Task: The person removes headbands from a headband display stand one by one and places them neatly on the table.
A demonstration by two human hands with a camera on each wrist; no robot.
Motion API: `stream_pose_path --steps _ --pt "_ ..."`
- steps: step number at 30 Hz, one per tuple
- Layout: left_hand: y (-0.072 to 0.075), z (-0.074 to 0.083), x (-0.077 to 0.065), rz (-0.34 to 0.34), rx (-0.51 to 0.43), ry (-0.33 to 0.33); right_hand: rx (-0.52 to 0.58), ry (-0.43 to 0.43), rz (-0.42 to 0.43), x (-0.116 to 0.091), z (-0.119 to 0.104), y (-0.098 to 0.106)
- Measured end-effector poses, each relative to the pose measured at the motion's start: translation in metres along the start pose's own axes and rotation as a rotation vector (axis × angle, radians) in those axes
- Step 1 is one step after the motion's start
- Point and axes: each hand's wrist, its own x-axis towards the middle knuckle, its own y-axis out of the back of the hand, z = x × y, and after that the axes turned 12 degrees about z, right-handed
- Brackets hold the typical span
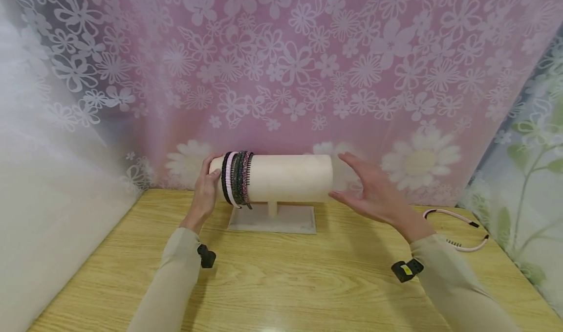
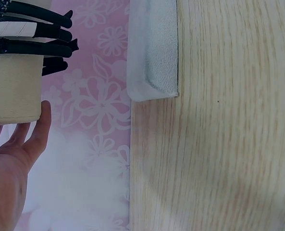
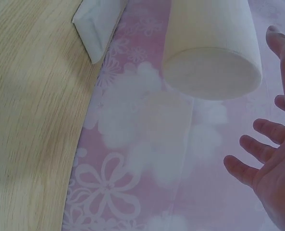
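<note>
A cream padded cylinder (image 1: 290, 178) lies level on a T-shaped display stand, its post rising from a flat pale base (image 1: 272, 219). Several headbands are looped round its left part: a black one, a pale pink one (image 1: 229, 178), dark glittery ones and a pink glittery one (image 1: 246, 178). My left hand (image 1: 205, 190) grips the cylinder's left end, thumb in front, beside the black headband. Off the right end, my right hand (image 1: 374, 188) is spread with thumb and fingers apart. In the right wrist view, a gap separates this hand (image 3: 272, 168) from the cylinder's bare end (image 3: 212, 74).
Another pale pink headband (image 1: 472, 248) with black tips lies on the wooden table (image 1: 281, 283) at the right, behind my right wrist. A pink flowered curtain (image 1: 290, 68) hangs along the table's back edge. Pale sheets enclose the left and right sides.
</note>
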Motion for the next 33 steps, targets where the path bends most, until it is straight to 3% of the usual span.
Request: stream_pose_path --steps 10,22,33 --pt "0.000 -0.002 0.000 -0.006 -0.003 -0.008 -0.034 0.033 -0.009 0.013 -0.011 -0.005" --pt "0.000 -0.001 -0.001 -0.005 0.003 -0.015 0.000 0.036 -0.021 0.026 -0.024 -0.014" --pt "0.000 -0.005 0.001 0.010 0.004 -0.018 -0.011 0.069 -0.081 0.043 -0.037 -0.025"
